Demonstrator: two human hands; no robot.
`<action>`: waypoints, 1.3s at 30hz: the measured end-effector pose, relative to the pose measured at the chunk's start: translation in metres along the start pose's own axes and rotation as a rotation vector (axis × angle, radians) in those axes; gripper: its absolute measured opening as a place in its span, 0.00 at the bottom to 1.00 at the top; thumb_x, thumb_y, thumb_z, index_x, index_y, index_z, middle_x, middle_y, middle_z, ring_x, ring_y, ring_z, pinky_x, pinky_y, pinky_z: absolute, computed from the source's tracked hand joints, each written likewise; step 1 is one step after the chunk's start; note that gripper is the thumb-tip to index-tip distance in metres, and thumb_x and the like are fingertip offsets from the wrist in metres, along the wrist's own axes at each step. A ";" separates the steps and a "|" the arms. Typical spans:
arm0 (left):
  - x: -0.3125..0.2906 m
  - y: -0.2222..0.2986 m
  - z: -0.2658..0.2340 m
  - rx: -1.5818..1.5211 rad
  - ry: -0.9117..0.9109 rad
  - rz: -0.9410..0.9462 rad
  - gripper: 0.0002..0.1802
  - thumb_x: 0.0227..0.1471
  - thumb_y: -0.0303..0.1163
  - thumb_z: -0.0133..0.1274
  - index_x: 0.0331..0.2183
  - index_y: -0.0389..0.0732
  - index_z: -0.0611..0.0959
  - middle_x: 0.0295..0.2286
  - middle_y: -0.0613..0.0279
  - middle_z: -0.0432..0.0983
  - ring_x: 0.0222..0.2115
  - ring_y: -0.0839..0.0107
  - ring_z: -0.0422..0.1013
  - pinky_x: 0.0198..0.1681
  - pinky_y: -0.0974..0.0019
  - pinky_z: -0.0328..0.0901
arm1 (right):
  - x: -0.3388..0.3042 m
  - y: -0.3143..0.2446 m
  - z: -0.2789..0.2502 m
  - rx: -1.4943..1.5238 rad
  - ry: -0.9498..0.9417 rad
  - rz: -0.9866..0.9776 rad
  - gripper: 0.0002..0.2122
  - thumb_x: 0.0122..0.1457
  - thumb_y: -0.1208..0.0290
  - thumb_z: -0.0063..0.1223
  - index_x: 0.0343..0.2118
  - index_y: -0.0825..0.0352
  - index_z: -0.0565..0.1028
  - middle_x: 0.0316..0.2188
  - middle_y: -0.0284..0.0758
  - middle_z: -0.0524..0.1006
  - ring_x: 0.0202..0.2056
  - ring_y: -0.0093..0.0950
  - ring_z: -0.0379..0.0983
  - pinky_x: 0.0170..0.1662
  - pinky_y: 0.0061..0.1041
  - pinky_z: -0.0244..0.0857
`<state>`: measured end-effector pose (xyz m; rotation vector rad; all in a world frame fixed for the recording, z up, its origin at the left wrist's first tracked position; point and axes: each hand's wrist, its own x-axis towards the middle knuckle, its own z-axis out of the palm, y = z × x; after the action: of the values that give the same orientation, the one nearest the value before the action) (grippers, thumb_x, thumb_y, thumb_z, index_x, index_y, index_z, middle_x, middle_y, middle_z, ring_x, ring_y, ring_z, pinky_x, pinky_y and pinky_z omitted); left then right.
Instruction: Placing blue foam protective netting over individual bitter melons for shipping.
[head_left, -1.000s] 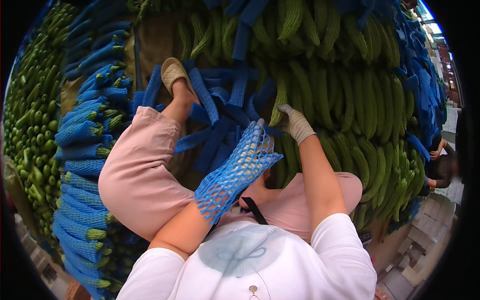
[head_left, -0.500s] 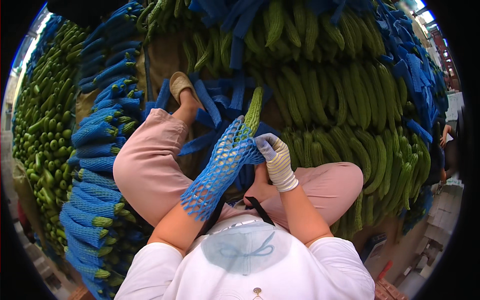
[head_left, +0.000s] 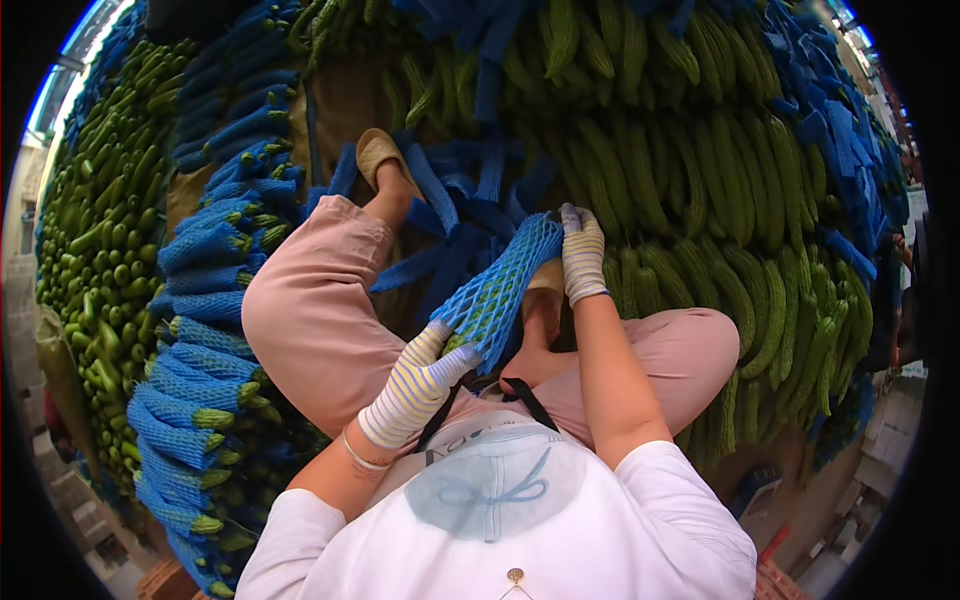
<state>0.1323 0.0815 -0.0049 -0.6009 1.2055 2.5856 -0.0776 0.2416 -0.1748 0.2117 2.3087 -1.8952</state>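
Note:
A blue foam net sleeve [head_left: 510,285] is stretched slantwise over a long green bitter gourd, whose skin shows dimly through the mesh. Fingers and thumb of my left hand [head_left: 415,380], in a striped glove, close round the near end of the netted gourd. My right hand [head_left: 583,255], gloved alike, is at the far end, its fingertips against the sleeve's edge; whether they pinch the net or the gourd's tip is hard to make out. Loose flat blue sleeves [head_left: 430,200] lie just beyond, around my left foot.
Rows of bare bitter gourds [head_left: 700,180] are stacked at the far right. Sleeved gourds [head_left: 190,420] form a long column on the left, beside a heap of shorter green vegetables [head_left: 105,250]. More blue sleeves [head_left: 840,140] pile up at the right rim. My bent legs [head_left: 310,310] frame the work.
The sleeve has passed from around my left hand and forearm onto the gourd. My left hand has drawn back to the near end; my right hand has moved to the far end.

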 end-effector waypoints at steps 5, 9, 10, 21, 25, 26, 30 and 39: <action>-0.001 -0.003 -0.001 0.777 -0.142 0.464 0.22 0.46 0.20 0.52 0.47 0.36 0.72 0.43 0.52 0.69 0.41 0.60 0.69 0.41 0.67 0.65 | -0.079 -0.064 0.006 1.005 -0.437 0.620 0.26 0.53 0.49 0.53 0.46 0.67 0.67 0.35 0.38 0.74 0.33 0.29 0.73 0.39 0.28 0.68; -0.008 0.025 -0.021 0.878 -0.128 0.219 0.08 0.52 0.29 0.49 0.30 0.33 0.79 0.31 0.55 0.75 0.31 0.69 0.71 0.35 0.69 0.66 | -0.103 -0.103 0.000 0.549 -0.566 0.407 0.25 0.55 0.58 0.55 0.50 0.68 0.63 0.34 0.38 0.74 0.28 0.25 0.73 0.32 0.24 0.72; -0.010 0.031 -0.018 0.686 0.014 0.295 0.10 0.55 0.30 0.47 0.30 0.34 0.79 0.29 0.57 0.76 0.29 0.71 0.72 0.35 0.69 0.67 | -0.105 -0.106 0.003 0.553 -0.532 0.353 0.24 0.54 0.60 0.56 0.49 0.67 0.64 0.34 0.37 0.74 0.26 0.24 0.73 0.29 0.23 0.72; -0.027 0.152 -0.086 -0.421 0.398 0.618 0.19 0.55 0.39 0.50 0.39 0.31 0.74 0.28 0.58 0.75 0.26 0.65 0.75 0.29 0.69 0.75 | -0.125 -0.194 0.025 0.334 -0.720 -0.364 0.38 0.52 0.41 0.47 0.56 0.71 0.61 0.56 0.43 0.62 0.56 0.36 0.61 0.57 0.33 0.50; -0.030 0.190 -0.221 -0.380 1.017 0.845 0.19 0.51 0.42 0.52 0.36 0.35 0.76 0.30 0.58 0.75 0.28 0.65 0.71 0.33 0.63 0.69 | -0.099 -0.145 0.005 0.349 -0.669 -0.187 0.32 0.55 0.47 0.48 0.54 0.71 0.63 0.52 0.42 0.67 0.51 0.33 0.65 0.54 0.31 0.55; -0.026 0.195 -0.245 -0.430 1.268 0.719 0.22 0.49 0.47 0.53 0.39 0.39 0.76 0.33 0.59 0.75 0.31 0.64 0.71 0.38 0.59 0.67 | -0.092 -0.129 0.000 0.323 -0.600 -0.122 0.30 0.56 0.49 0.48 0.53 0.71 0.64 0.50 0.41 0.68 0.49 0.32 0.67 0.53 0.30 0.56; -0.017 0.188 -0.308 -0.450 1.599 0.559 0.30 0.49 0.45 0.54 0.50 0.39 0.69 0.48 0.57 0.68 0.47 0.64 0.65 0.52 0.60 0.60 | -0.074 -0.068 -0.006 0.212 -0.401 0.188 0.20 0.58 0.64 0.50 0.49 0.72 0.67 0.45 0.39 0.70 0.45 0.28 0.67 0.52 0.26 0.58; -0.023 0.184 -0.361 0.553 1.630 0.323 0.44 0.45 0.44 0.54 0.58 0.35 0.56 0.55 0.50 0.58 0.54 0.57 0.57 0.56 0.60 0.50 | -0.076 -0.008 0.060 -1.242 -1.079 0.075 0.28 0.55 0.55 0.45 0.58 0.62 0.60 0.46 0.49 0.71 0.48 0.44 0.68 0.51 0.36 0.62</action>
<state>0.1823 -0.3144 -0.0788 -2.6473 2.2991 1.3115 -0.0038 0.1796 -0.1631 -0.6598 2.0357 -0.0863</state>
